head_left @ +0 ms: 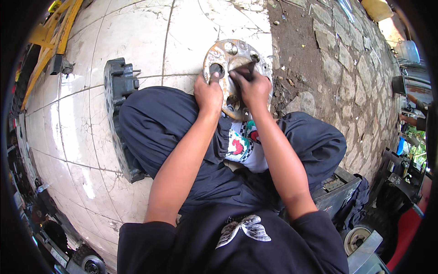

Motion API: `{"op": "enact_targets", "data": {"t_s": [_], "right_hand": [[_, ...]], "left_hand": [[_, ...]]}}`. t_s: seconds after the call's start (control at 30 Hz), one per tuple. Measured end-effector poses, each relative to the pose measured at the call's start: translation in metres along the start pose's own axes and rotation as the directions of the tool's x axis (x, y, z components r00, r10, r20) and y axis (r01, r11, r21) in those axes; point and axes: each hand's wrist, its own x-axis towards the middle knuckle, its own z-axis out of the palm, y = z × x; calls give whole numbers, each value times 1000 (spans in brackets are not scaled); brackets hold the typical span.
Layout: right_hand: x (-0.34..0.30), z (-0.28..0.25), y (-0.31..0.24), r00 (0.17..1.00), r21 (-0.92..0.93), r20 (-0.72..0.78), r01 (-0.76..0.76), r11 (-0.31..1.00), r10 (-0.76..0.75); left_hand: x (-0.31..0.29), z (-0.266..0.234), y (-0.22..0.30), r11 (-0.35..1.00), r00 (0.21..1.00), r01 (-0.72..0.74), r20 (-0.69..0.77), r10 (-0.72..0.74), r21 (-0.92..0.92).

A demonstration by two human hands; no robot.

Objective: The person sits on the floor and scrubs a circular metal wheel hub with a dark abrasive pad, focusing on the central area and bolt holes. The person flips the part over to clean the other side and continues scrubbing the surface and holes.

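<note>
A round, rusty metal plate (217, 55) with several large holes is held tilted in front of my shins. My left hand (209, 95) grips its near left rim, the thumb lying by one of the holes. Over the middle of the plate, my right hand (256, 91) is closed with its fingertips pressed to the face. A dark patch shows under those fingers; whether it is a thin piece they hold or just shadow and grime, I cannot make out.
Beside my left knee a dark cast-metal engine part (119, 82) stands on edge on the white tiles. A yellow frame (54, 43) is at the far left. Right of the tiles lie dirt and stone paving (349, 86). Another person's arm (413, 119) shows at the right edge.
</note>
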Motion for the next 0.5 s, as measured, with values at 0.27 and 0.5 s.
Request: {"op": "enact_targets", "data": {"t_s": [0.27, 0.5], "right_hand": [[21, -3, -19, 995, 87, -2, -101, 991, 101], [-8, -5, -7, 1000, 244, -25, -12, 970, 19]], "left_hand": [[-8, 5, 7, 999, 1000, -17, 12, 17, 47], [-11, 2, 6, 998, 998, -53, -32, 53, 24]]}}
